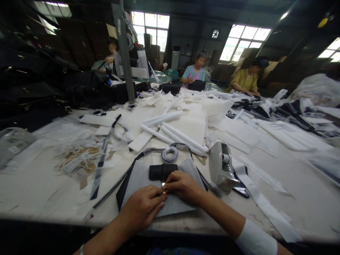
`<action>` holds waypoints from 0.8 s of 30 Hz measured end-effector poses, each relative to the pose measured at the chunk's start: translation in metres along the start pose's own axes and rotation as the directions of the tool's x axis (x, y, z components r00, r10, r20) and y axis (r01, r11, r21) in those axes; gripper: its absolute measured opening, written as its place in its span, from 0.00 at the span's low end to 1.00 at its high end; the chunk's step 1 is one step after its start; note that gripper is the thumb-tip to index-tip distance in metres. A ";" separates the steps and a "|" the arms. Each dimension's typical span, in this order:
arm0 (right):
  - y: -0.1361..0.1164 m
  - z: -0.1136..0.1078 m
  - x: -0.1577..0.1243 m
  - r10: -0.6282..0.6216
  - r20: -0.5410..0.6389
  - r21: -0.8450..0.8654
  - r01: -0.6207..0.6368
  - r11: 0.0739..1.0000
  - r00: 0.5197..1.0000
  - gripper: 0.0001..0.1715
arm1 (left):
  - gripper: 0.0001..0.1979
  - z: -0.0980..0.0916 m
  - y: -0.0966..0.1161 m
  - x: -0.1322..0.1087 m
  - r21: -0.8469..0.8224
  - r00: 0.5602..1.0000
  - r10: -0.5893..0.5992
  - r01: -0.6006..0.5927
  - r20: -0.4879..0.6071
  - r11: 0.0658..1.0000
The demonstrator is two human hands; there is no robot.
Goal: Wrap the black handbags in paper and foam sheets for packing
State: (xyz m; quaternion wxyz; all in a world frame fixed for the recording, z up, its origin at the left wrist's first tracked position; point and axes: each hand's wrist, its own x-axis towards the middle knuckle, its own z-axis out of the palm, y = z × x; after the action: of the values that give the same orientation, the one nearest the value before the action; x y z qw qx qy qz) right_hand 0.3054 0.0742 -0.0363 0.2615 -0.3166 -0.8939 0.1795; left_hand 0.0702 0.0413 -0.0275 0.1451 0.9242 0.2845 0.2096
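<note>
A black handbag (122,193) lies on the table in front of me, mostly covered by a grey-white foam sheet (138,180). On top sits a black flap or strap piece (156,172), with a small gold metal clasp (164,187) at its lower end. My left hand (145,205) pinches the clasp from the left, fingers closed. From the right, my right hand (183,186) closes its fingertips on the same clasp. The fingers hide most of it. A wrapped bag strap (117,191) curves around the bag's left side and back.
A grey tape dispenser (221,166) stands right of the bag, beside a phone (242,189). Behind the bag lie a clear tape-like roll (169,154) and white foam rolls (183,136). A metal post (127,60) rises at the back left. Several people work across the table.
</note>
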 end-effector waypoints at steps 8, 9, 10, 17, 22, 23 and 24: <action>0.000 -0.002 0.010 0.018 0.034 0.057 -0.019 0.998 0.999 0.06 | 0.15 0.002 -0.002 0.000 -0.076 0.999 -0.036 0.038 0.020 0.996; -0.001 -0.002 0.010 0.036 0.033 0.081 -0.039 0.996 0.999 0.06 | 0.14 0.002 -0.003 0.000 -0.087 0.999 -0.045 0.046 0.009 0.995; -0.001 -0.002 0.010 0.059 0.030 0.112 -0.062 0.992 0.998 0.06 | 0.14 0.002 -0.003 0.000 -0.100 0.998 -0.057 0.056 -0.005 0.993; -0.002 0.000 0.009 0.215 0.001 0.207 -0.211 0.955 0.977 0.21 | 0.09 0.010 -0.006 0.000 -0.158 0.987 -0.144 0.131 -0.071 0.979; -0.003 -0.009 0.011 0.214 0.119 0.322 -0.241 0.915 0.970 0.41 | 0.08 0.011 -0.005 0.004 -0.182 0.971 -0.232 0.218 -0.060 0.959; -0.003 -0.010 0.010 0.211 0.139 0.330 -0.246 0.911 0.968 0.46 | 0.07 0.010 -0.005 0.005 -0.188 0.969 -0.243 0.229 -0.051 0.955; -0.004 -0.010 0.010 0.214 0.147 0.330 -0.252 0.910 0.966 0.49 | 0.07 0.009 -0.004 0.006 -0.195 0.967 -0.252 0.240 -0.039 0.951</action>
State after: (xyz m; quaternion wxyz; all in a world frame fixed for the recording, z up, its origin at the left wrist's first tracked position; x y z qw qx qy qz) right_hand 0.3027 0.0796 -0.0229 0.2413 -0.3598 -0.8169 0.3807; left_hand 0.0771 0.0465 -0.0351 0.2480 0.8564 0.3806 0.2453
